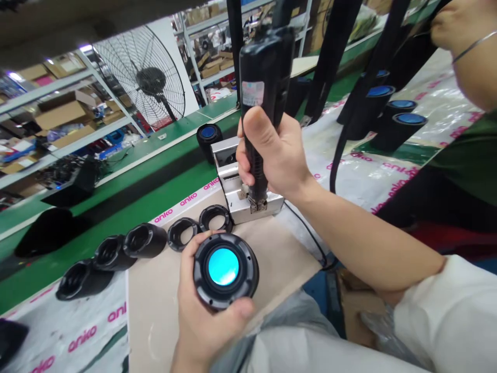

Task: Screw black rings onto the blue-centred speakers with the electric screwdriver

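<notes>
My left hand (202,316) is wrapped round a round black speaker unit (225,269) with a glowing blue centre, held face up over a brown board (155,300). My right hand (272,153) grips a black electric screwdriver (263,77) that hangs from above. Its tip rests on a small metal screw feeder box (233,181) behind the speaker unit.
Two black rings (200,225) and several black cylindrical housings (112,254) lie in a row at the left, beside a green conveyor (155,171). More black speakers with blue tops (392,114) stand at the right by another person's arm (469,57). A large fan (149,77) and shelves stand behind.
</notes>
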`<state>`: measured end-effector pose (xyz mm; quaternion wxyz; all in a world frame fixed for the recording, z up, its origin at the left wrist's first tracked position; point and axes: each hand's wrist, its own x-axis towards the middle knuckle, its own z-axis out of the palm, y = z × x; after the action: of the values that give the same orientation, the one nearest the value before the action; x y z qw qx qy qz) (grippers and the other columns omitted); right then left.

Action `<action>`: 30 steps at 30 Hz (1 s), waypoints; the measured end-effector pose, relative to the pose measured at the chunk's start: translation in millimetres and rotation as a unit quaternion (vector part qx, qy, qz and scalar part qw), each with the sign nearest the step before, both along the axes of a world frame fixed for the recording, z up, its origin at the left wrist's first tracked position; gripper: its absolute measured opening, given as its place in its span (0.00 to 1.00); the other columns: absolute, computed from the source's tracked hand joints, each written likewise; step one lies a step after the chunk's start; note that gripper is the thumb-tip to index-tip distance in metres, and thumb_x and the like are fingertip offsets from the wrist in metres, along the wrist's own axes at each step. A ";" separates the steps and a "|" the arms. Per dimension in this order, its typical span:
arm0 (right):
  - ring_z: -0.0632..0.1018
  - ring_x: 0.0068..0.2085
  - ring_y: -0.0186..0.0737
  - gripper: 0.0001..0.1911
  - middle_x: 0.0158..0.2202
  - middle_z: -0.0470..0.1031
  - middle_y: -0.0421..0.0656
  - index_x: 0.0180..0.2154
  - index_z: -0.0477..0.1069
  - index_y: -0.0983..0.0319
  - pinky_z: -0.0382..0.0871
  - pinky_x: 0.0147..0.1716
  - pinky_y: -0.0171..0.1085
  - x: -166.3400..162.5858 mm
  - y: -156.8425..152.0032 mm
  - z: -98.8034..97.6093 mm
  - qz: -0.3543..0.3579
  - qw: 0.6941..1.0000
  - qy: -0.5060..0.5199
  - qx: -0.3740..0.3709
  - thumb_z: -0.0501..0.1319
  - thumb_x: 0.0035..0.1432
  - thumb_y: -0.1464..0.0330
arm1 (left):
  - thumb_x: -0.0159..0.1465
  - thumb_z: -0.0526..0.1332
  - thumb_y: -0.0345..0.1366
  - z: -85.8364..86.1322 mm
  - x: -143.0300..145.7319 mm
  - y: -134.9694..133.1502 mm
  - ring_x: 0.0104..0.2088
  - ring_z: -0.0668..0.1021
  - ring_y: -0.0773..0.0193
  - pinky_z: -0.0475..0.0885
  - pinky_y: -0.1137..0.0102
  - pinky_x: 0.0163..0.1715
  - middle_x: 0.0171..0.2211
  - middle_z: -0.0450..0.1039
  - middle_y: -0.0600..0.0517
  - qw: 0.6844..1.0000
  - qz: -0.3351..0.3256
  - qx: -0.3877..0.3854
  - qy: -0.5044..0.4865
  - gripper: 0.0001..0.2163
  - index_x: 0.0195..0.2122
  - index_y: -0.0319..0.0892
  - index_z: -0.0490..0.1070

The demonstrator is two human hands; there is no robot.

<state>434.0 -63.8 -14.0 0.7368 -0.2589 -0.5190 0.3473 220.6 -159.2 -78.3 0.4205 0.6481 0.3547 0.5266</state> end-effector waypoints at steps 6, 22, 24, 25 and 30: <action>0.65 0.14 0.34 0.40 0.17 0.64 0.32 0.36 0.62 0.58 0.57 0.11 0.35 -2.8 -26.4 29.9 0.000 0.992 0.013 -0.122 0.72 0.48 0.32 | 0.53 0.83 0.54 0.7 0.4 2.4 0.45 0.90 0.56 0.85 0.70 0.44 0.49 0.87 0.50 1.000 0.005 -0.010 -0.008 0.35 0.58 0.48 0.75; 0.64 0.14 0.29 0.38 0.17 0.62 0.34 0.35 0.64 0.61 0.64 0.14 0.30 -71.8 -44.8 109.6 0.161 0.985 -0.039 -0.056 0.54 0.65 0.31 | 0.48 0.84 0.49 4.2 0.3 4.5 0.49 0.88 0.46 0.83 0.58 0.52 0.50 0.85 0.45 0.995 -0.054 -0.082 -0.028 0.42 0.60 0.45 0.67; 0.65 0.15 0.29 0.38 0.16 0.60 0.34 0.32 0.62 0.61 0.67 0.16 0.30 -75.5 -46.2 115.5 0.139 0.985 -0.017 -0.099 0.53 0.66 0.31 | 0.49 0.83 0.52 4.6 0.4 4.6 0.49 0.88 0.45 0.83 0.56 0.52 0.49 0.84 0.44 0.995 -0.052 -0.086 -0.014 0.42 0.61 0.46 0.66; 0.65 0.15 0.29 0.38 0.16 0.60 0.35 0.32 0.62 0.61 0.68 0.16 0.31 -76.4 -46.1 117.1 0.132 0.984 -0.022 -0.117 0.52 0.66 0.31 | 0.49 0.82 0.54 5.0 0.4 4.7 0.49 0.88 0.45 0.83 0.55 0.52 0.50 0.84 0.44 0.995 -0.050 -0.087 -0.006 0.43 0.60 0.46 0.66; 0.63 0.15 0.33 0.34 0.18 0.63 0.35 0.39 0.65 0.59 0.62 0.12 0.34 -76.2 -38.9 106.0 0.144 0.978 -0.083 -0.126 0.60 0.62 0.33 | 0.49 0.82 0.56 8.0 1.1 4.3 0.49 0.87 0.44 0.83 0.54 0.51 0.49 0.83 0.44 0.995 -0.047 -0.082 0.006 0.42 0.59 0.46 0.66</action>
<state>357.8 -102.6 92.0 0.5947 -0.3000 -0.5623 0.4900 221.8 -154.8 -70.3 0.4943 0.6307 0.3686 0.4712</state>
